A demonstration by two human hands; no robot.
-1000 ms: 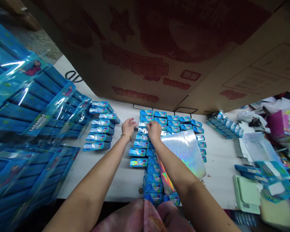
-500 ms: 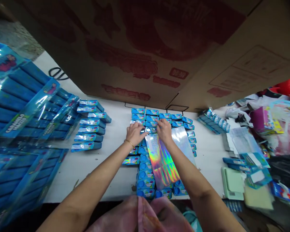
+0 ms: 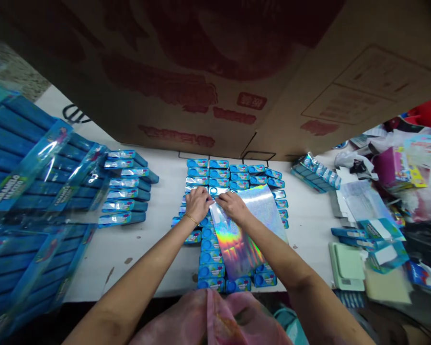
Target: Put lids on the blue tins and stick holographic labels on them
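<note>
Both hands [image 3: 215, 205] pinch the holographic sheet's [image 3: 237, 235] far edge.

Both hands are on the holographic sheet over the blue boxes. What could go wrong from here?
1. The holographic sheet lies loose on the rows of small blue boxes; tugging it may knock them out of line.
2. The left hand and right hand grip one top corner only, so the glossy sheet might crease.
3. The front boxes sit at the table edge and could drop.
</note>
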